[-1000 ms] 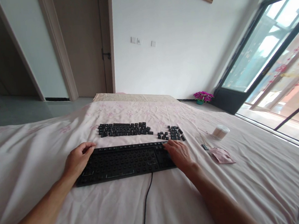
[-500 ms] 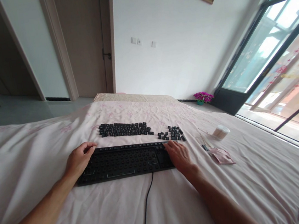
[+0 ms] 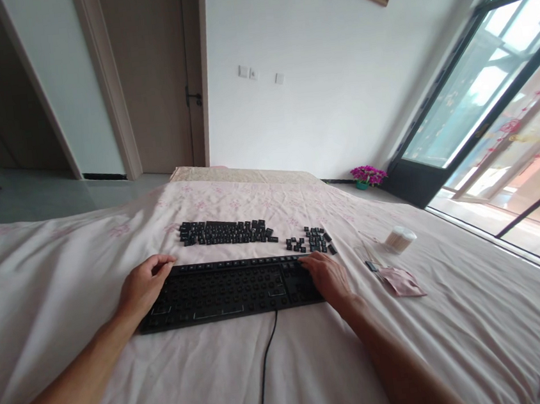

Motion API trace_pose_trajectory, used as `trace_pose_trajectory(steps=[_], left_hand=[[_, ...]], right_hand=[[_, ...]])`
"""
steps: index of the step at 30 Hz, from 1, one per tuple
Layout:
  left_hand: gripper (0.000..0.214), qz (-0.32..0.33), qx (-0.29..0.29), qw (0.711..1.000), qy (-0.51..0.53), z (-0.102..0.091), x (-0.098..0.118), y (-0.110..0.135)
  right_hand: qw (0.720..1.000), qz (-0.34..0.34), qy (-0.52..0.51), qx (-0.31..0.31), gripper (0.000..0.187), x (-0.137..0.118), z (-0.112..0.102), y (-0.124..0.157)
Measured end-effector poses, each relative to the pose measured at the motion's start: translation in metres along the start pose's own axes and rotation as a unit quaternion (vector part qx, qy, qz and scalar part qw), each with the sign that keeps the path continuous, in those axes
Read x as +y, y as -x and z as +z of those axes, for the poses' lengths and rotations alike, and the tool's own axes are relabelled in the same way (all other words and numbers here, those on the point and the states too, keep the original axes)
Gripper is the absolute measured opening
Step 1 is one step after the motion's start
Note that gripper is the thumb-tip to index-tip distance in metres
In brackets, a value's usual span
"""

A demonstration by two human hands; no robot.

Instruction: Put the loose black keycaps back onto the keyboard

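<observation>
A black keyboard (image 3: 226,290) with its keycaps off lies on the pink bed sheet (image 3: 173,379) in front of me. My left hand (image 3: 141,289) grips its left end, fingers curled over the far corner. My right hand (image 3: 328,276) lies on its right end, fingers bent over the far edge. Beyond the keyboard, removed black keycaps (image 3: 225,232) are laid out in rows. A smaller cluster of keycaps (image 3: 313,240) sits just past my right fingertips. The keyboard's black cable (image 3: 266,369) runs toward me.
To the right of the keyboard a small round white container (image 3: 399,238) lies on its side, near a pink packet (image 3: 401,280) and a small dark object (image 3: 370,265). A pot of purple flowers (image 3: 366,176) stands on the floor by the glass door (image 3: 481,102).
My right hand has slid a little to the right along the keyboard's end. The left hand and the keyboard have stayed almost still.
</observation>
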State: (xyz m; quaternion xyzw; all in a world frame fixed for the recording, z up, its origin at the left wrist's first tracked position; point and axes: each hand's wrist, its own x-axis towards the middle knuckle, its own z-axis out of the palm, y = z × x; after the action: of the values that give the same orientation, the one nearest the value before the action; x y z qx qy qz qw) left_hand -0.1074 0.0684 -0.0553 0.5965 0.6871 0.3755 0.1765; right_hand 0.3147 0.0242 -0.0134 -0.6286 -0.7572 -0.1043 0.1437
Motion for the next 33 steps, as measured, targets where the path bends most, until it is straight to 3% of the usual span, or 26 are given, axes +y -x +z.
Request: trace_pose_trajectory(steps=[8, 26, 33], left_hand=[[0.030, 0.003, -0.002, 1.000, 0.006, 0.000, 0.000, 0.000], [0.029, 0.001, -0.002, 1.000, 0.004, -0.001, 0.002, 0.002], [0.031, -0.002, -0.003, 1.000, -0.002, 0.000, 0.001, 0.001]], right_hand=[[1.000, -0.011, -0.022, 0.012, 0.026, 0.005, 0.004, -0.001], [0.992, -0.104, 0.070, -0.009, 0.025, -0.004, -0.002, -0.006], [0.992, -0.094, 0.080, -0.033, 0.024, -0.005, -0.004, -0.005]])
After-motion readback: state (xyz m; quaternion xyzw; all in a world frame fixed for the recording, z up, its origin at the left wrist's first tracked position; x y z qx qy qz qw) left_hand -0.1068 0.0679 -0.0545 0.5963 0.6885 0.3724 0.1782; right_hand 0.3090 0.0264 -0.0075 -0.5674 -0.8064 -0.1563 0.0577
